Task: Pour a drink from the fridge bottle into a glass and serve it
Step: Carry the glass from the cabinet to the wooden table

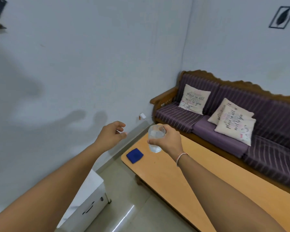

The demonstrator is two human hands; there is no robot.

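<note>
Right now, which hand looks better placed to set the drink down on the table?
Probably the right hand: it already grips the glass above the wooden table, near the blue coaster. The left hand is empty, off the table's edge.

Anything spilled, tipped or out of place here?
Nothing stands out. The right hand holds the glass upright above the wooden table, no spill visible. The blue cloth lies flat near the table's corner.

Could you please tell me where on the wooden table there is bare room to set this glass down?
Nearly all of the table is bare: the long stretch from the blue coaster towards the sofa side is free. Only the coaster occupies the near corner. The right hand holds the glass above it.
</note>
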